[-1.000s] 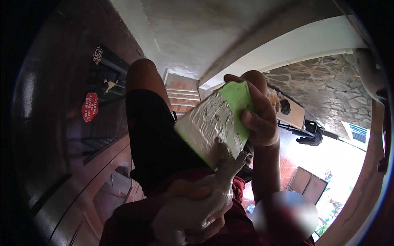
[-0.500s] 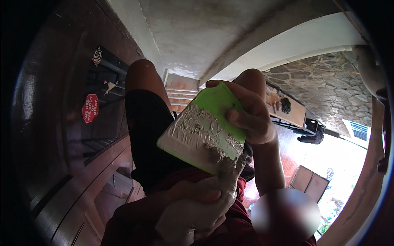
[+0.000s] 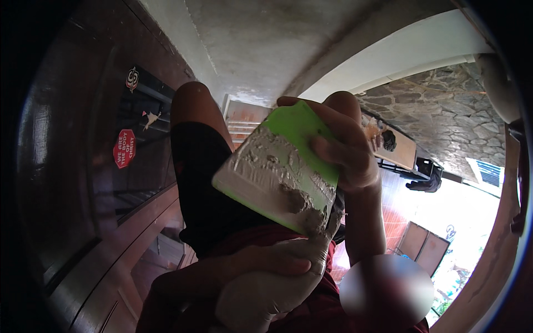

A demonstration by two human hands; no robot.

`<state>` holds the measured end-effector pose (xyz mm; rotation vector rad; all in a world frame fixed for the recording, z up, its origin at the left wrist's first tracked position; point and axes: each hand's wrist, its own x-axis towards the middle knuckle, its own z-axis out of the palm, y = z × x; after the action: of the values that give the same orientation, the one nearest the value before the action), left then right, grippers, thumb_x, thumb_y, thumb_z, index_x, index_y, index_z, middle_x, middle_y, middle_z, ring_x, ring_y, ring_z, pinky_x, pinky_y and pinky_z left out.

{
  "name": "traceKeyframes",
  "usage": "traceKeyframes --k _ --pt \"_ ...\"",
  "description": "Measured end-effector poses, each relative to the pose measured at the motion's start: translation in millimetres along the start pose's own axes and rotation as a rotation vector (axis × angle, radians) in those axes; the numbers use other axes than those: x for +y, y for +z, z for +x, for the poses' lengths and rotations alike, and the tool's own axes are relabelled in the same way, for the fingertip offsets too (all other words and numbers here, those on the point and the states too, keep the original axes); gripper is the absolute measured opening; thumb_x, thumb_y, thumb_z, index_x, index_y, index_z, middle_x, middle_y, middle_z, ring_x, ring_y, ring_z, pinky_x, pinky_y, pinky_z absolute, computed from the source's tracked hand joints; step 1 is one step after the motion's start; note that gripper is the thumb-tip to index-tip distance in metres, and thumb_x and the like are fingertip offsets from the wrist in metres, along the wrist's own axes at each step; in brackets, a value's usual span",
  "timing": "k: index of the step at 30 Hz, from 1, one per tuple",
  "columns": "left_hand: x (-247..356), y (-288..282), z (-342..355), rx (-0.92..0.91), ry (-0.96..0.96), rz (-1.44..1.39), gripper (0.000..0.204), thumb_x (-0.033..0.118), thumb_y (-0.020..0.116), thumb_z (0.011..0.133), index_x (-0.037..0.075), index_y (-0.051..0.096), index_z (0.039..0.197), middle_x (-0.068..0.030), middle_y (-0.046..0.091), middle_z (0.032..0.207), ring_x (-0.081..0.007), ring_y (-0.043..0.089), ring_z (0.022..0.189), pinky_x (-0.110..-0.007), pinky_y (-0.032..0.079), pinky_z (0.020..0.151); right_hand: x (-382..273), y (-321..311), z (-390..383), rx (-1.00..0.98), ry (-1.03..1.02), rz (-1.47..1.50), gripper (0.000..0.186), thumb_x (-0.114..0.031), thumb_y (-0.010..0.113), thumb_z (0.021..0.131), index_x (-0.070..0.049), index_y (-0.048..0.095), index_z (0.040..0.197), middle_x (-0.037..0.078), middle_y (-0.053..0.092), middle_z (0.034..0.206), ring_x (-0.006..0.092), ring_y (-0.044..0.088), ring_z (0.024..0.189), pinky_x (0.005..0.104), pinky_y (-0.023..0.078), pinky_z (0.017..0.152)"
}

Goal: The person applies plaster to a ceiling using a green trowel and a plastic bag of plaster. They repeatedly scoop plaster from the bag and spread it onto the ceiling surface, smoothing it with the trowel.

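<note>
My right hand [image 3: 352, 152] grips a flat green plastic spreader [image 3: 297, 123] by its upper right side, thumb across its face. Wet grey paste [image 3: 258, 169] coats much of the spreader, with a thicker lump near its lower right corner. Below, my left hand [image 3: 261, 262] is closed round a bulging, smooth grey bundle [image 3: 250, 299] that looks like a plastic bag full of the same paste. The bundle narrows to a wrinkled neck at the spreader's lower corner; whether its mouth is open cannot be made out there.
My bent knees [image 3: 191, 102] rise behind the spreader. On the left stands a dark wooden door [image 3: 72, 166] with stickers on its glass. To the right are a table [image 3: 401, 152] with things on it, a stone wall [image 3: 444, 105] and a brown panel [image 3: 425, 244].
The spreader has shifted slightly up and to the right with my right hand, and the lump of paste on it has moved or grown. My left hand still holds the bundle.
</note>
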<state>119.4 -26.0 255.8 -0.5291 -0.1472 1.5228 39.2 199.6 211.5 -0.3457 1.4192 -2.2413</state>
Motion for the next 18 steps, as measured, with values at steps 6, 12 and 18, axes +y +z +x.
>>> traceKeyframes --k 6,12,18 --pt "-0.9 8.2 -3.5 0.132 -0.048 -0.067 0.031 0.025 0.059 0.092 -0.006 0.055 0.093 -0.0135 0.057 0.066 -0.0184 0.055 0.049 -0.03 0.043 0.039 7.5 -0.2 9.3 0.036 0.155 0.321 0.054 -0.012 0.06 0.093 0.008 0.041 0.14 0.018 0.058 0.126 0.0199 0.061 0.11 0.03 0.049 0.095" --pt "2.3 2.4 -14.8 0.144 0.02 0.117 0.029 0.02 0.062 0.09 -0.008 0.054 0.093 -0.0129 0.057 0.066 -0.0168 0.057 0.052 -0.028 0.046 0.042 24.6 5.5 4.1 0.121 0.191 0.299 0.053 -0.012 0.06 0.093 0.007 0.043 0.139 0.015 0.059 0.125 0.0174 0.062 0.106 0.0289 0.049 0.093" --pt "8.1 -11.8 -17.2 -0.044 0.122 0.22 0.03 0.017 0.065 0.086 -0.01 0.054 0.094 -0.017 0.059 0.071 -0.0232 0.06 0.058 -0.033 0.05 0.047 19.2 11.2 2.6 0.16 0.061 0.048 0.051 -0.013 0.061 0.092 0.005 0.046 0.138 0.01 0.061 0.122 0.0139 0.058 0.108 0.0283 0.045 0.094"
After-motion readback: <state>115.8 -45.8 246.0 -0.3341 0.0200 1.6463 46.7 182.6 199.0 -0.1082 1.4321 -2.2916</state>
